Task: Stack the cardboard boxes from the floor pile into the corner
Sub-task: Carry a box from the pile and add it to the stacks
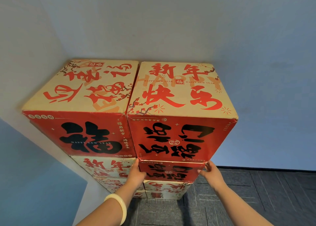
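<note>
- Two pale blue-grey walls [171,29] meet in a corner at the upper left, above a dark grey carpet-tile floor [265,191].
- Cardboard boxes fill that corner as two upright columns side by side, each several boxes high, with their sides touching and their long axis vertical.
- The top right box [179,97] sits on the right column with its back against the wall. Its cream top face shows red characters reading upright. Its red front face points at the camera, and the black characters on it are upside down. The faces look close to square, so I cannot tell a long axis for this box.
- The top left box [80,95] sits level with it in the corner itself, with a red front and a cream top.
- The second box [172,171] lies directly under the top right box, red front outward. Its print is also inverted.
- The left hand [136,174] lies against the second box's left front edge. Its fingers [136,162] are fairly straight and close together, reaching up to the top right box's lower left corner.
- The right hand [211,173] mirrors it at the lower right corner. Its fingertips [207,165] touch the seam between the two boxes, and the thumb is spread toward the red face. Neither hand wraps around anything.
- A pale bangle [118,207] circles the left wrist.
</note>
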